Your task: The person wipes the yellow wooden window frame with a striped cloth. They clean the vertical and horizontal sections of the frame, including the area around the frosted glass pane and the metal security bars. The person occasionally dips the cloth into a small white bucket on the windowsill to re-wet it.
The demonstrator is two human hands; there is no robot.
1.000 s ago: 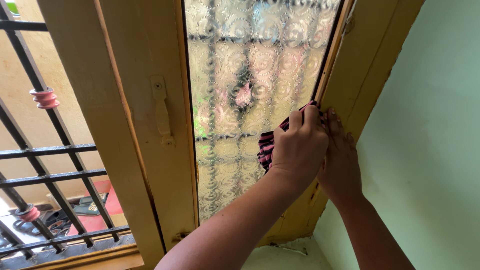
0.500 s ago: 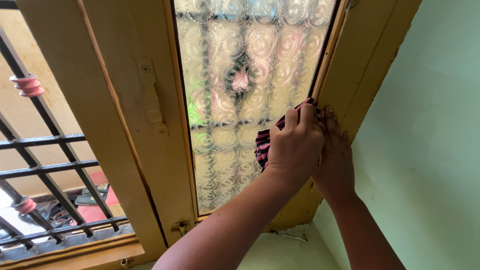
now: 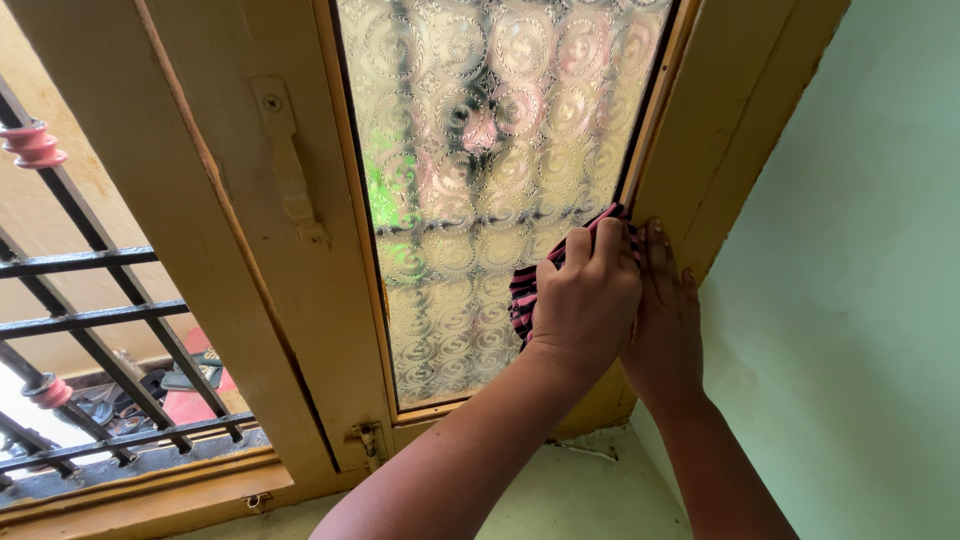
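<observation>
A pink and black striped cloth [image 3: 522, 296] is pressed against the patterned frosted glass pane [image 3: 470, 150] at its lower right, next to the yellow wooden frame [image 3: 700, 130]. My left hand [image 3: 585, 300] lies over the cloth and grips it, fingers curled on top. Partly hidden behind it, my right hand [image 3: 668, 320] holds the cloth's right end, its fingertips touching the frame's inner edge.
A painted metal latch [image 3: 285, 165] sits on the wooden stile left of the pane. Further left is an open section with black iron bars [image 3: 90, 320] and pink insulators [image 3: 32, 145]. A pale green wall [image 3: 860, 300] is on the right, with a sill [image 3: 560, 490] below.
Both hands and the cloth have slid a little way down the right edge of the pane. The view has shifted slightly.
</observation>
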